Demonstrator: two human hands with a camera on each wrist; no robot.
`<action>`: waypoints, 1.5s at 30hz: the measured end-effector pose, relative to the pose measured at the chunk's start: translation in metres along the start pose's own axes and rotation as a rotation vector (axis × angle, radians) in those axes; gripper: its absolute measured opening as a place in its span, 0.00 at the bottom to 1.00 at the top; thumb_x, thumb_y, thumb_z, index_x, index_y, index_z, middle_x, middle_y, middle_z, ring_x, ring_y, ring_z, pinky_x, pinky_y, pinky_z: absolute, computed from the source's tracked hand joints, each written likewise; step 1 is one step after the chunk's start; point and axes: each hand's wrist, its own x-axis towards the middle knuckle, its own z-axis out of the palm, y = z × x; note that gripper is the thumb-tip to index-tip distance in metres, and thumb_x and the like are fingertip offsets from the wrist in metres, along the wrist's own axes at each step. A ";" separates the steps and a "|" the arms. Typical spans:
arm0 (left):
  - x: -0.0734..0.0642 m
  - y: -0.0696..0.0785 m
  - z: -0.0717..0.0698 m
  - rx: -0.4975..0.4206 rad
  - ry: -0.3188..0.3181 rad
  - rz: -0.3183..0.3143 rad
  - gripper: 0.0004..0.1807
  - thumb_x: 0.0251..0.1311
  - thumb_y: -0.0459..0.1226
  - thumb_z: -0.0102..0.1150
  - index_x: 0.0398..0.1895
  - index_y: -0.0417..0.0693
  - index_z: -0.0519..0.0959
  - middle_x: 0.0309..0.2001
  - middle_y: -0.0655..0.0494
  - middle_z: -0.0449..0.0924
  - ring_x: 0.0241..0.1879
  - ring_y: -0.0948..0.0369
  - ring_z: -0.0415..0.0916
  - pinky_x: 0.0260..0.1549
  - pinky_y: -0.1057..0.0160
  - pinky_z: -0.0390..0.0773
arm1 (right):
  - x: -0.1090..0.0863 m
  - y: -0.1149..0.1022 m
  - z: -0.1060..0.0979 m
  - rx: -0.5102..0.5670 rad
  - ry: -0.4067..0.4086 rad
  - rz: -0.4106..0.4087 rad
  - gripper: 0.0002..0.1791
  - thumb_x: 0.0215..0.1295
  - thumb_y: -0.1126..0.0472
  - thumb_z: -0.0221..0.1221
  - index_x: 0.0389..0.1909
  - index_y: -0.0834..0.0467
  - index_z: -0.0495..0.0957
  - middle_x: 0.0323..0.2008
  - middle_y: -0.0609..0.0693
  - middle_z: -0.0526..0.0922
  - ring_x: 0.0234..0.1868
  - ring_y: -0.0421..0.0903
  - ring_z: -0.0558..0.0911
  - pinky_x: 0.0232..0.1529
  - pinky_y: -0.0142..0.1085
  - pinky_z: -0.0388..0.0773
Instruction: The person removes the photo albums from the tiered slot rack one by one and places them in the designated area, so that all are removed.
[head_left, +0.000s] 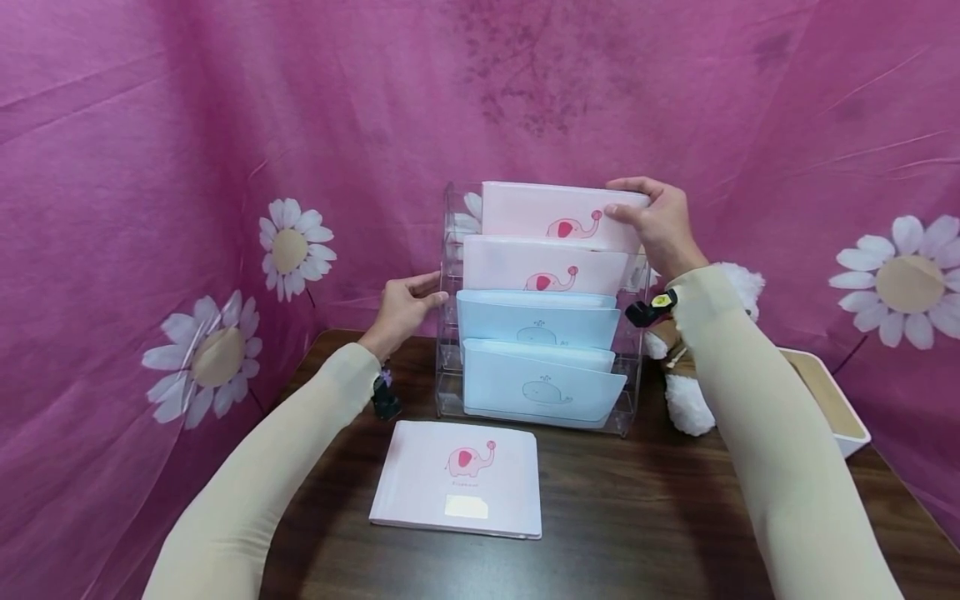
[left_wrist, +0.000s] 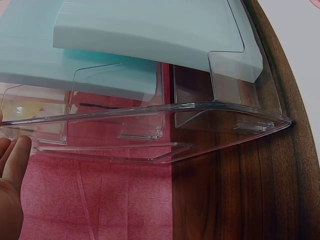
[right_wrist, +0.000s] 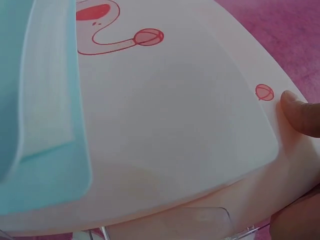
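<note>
A clear plastic rack (head_left: 630, 367) stands on the table, holding two pink folders with red elephants above two light blue folders with whales. My right hand (head_left: 660, 218) pinches the upper right corner of the top pink folder (head_left: 525, 208), thumb on its front and fingers behind. The right wrist view shows that thumb beside the drawn ball. At the rack's left side, my left hand (head_left: 401, 312) holds the side panel's edge with thumb and fingers. Another pink elephant folder (head_left: 420, 475) lies flat on the table in front, a pale label on its cover.
Right of the rack sits a white fluffy plush toy (head_left: 688, 404), partly hidden by my right sleeve. Behind it is a white-rimmed box (head_left: 847, 429). Pink cloth (head_left: 360, 125) printed with daisies hangs around the back and sides of the dark wooden table (head_left: 615, 517).
</note>
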 end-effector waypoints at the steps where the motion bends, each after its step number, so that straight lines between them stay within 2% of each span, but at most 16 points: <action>1: 0.000 0.000 0.000 0.001 -0.001 0.000 0.27 0.64 0.37 0.68 0.67 0.49 0.77 0.63 0.49 0.81 0.61 0.56 0.82 0.63 0.58 0.80 | 0.000 0.000 0.000 0.000 0.004 0.006 0.22 0.60 0.66 0.71 0.56 0.55 0.84 0.42 0.43 0.85 0.40 0.40 0.83 0.37 0.25 0.84; 9: 0.000 -0.002 0.000 0.017 0.004 0.006 0.27 0.64 0.38 0.68 0.67 0.50 0.77 0.63 0.49 0.81 0.61 0.56 0.81 0.64 0.56 0.79 | 0.000 -0.001 0.005 0.033 0.064 0.043 0.20 0.59 0.68 0.71 0.53 0.53 0.86 0.42 0.45 0.86 0.38 0.41 0.84 0.35 0.26 0.85; 18: 0.000 -0.003 0.001 0.025 0.005 0.016 0.26 0.64 0.37 0.68 0.66 0.50 0.78 0.63 0.49 0.81 0.62 0.56 0.81 0.63 0.56 0.79 | -0.002 -0.001 0.007 0.080 0.109 0.039 0.19 0.56 0.69 0.72 0.48 0.52 0.89 0.41 0.45 0.87 0.37 0.41 0.84 0.36 0.26 0.84; 37: -0.002 0.000 0.003 0.024 -0.001 0.019 0.27 0.63 0.38 0.69 0.66 0.51 0.78 0.63 0.49 0.82 0.61 0.57 0.81 0.64 0.56 0.79 | 0.000 -0.002 0.003 0.151 0.132 0.052 0.21 0.54 0.72 0.72 0.48 0.53 0.89 0.41 0.47 0.87 0.38 0.43 0.85 0.35 0.26 0.85; 45: -0.002 0.002 0.004 0.027 0.010 0.020 0.26 0.63 0.38 0.69 0.66 0.53 0.79 0.63 0.50 0.81 0.62 0.57 0.81 0.64 0.56 0.79 | 0.001 -0.013 -0.003 0.212 0.143 0.041 0.22 0.51 0.73 0.74 0.47 0.53 0.89 0.36 0.46 0.88 0.35 0.42 0.86 0.33 0.29 0.87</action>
